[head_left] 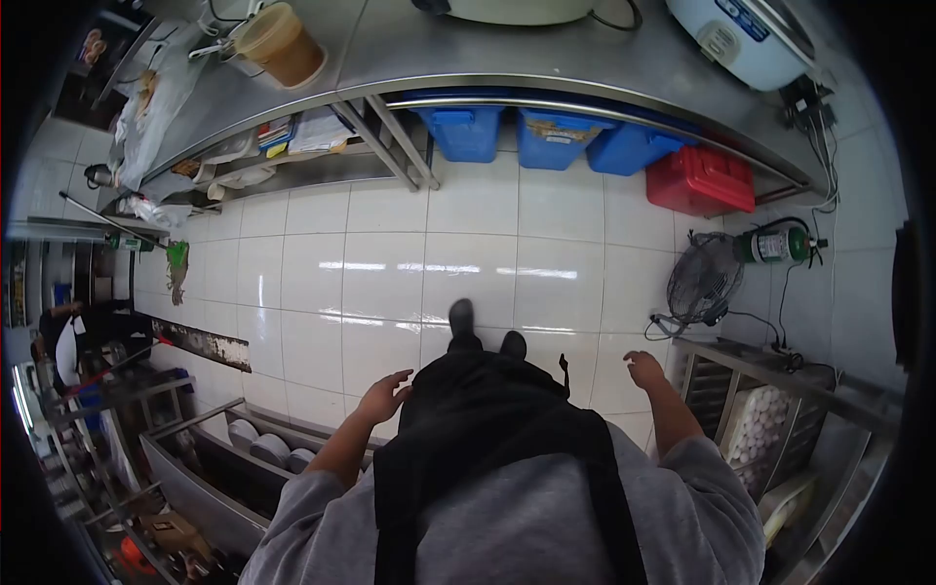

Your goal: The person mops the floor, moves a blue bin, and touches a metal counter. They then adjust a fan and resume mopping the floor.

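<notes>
My left hand (387, 396) hangs beside the black apron (497, 409), its fingers loosely apart and nothing in it. On the other side my right hand (643, 370) is held out from the body, loosely curled with the fingers partly spread, also with nothing in it. Neither hand touches anything that I can see. Nearest to the left hand is a steel rack with bowls (271, 448). A steel shelf unit (707, 390) stands beside the right hand, with a tray of eggs (760, 429) in it.
White tiled floor (468, 210) lies ahead, a steel counter (390, 58) beyond it. Blue bins (463, 135) and a red box (700, 181) sit under the counter. At right are a fan (704, 278) and a fire extinguisher (777, 244). Another person (107, 336) is at far left.
</notes>
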The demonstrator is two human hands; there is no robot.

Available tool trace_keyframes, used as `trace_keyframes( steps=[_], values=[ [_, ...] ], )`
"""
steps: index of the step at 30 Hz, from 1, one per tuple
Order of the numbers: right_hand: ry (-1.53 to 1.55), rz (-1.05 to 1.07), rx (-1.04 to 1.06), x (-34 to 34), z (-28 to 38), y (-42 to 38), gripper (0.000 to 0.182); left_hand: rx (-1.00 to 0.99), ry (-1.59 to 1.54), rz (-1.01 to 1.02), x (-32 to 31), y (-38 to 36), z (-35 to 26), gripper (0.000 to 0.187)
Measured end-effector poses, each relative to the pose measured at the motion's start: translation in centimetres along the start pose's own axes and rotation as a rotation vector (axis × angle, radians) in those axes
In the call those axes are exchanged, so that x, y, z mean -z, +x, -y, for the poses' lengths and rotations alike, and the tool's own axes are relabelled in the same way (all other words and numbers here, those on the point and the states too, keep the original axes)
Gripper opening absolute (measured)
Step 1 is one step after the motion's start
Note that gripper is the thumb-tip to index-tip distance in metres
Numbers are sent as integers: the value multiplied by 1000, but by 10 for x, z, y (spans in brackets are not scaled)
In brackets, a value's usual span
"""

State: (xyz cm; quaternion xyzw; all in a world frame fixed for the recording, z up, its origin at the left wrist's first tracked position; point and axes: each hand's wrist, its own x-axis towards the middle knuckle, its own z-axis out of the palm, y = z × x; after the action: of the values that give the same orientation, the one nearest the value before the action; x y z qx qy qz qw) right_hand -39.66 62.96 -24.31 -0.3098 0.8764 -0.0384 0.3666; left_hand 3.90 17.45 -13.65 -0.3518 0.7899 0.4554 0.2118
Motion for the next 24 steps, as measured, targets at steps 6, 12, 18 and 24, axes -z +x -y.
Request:
trace_keyframes(
  steps=[6, 12, 18, 24],
  values=[
    [156, -25, 156, 48, 120, 37, 28, 89, -100, -20, -4, 7, 60, 46],
    [375, 135, 199, 60, 210, 1, 26, 281, 500, 441, 8, 49, 231, 53],
    [281, 58, -62, 19, 130, -41, 23, 4, 529, -108, 108, 190, 83, 53],
    [203, 164, -411, -2, 46, -99, 26, -797, 586, -595, 156, 280, -240, 53]
  ],
)
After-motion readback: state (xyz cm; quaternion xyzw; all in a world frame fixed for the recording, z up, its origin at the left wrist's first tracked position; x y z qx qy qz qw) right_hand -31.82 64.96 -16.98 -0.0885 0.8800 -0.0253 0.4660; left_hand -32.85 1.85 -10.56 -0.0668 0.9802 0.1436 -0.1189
